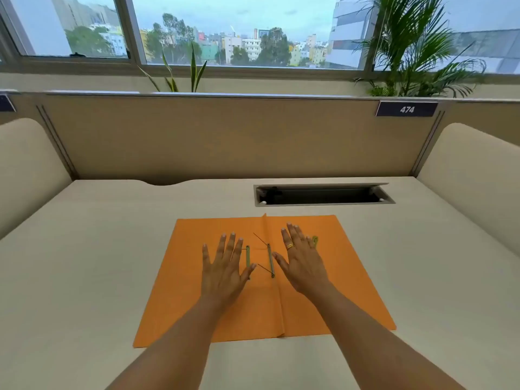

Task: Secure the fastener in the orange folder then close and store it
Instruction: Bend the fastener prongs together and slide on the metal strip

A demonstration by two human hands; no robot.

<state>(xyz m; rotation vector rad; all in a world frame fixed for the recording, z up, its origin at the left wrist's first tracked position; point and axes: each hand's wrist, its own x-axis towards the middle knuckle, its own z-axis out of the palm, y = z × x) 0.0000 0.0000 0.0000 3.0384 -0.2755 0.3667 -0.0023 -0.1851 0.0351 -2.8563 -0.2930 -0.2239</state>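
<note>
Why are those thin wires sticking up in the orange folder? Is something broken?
Nothing looks broken. The folder lies open and flat. Its fastener is undone: two thin prongs poke out at a slant instead of lying flat, and a loose green bar sits beside it near the left hand.

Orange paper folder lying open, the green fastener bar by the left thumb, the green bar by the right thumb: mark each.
Orange paper folder (349, 282): head view, bare right leaf.
Left green bar (248, 256): head view, mid-length.
Right green bar (270, 260): head view, mid-length.
</note>
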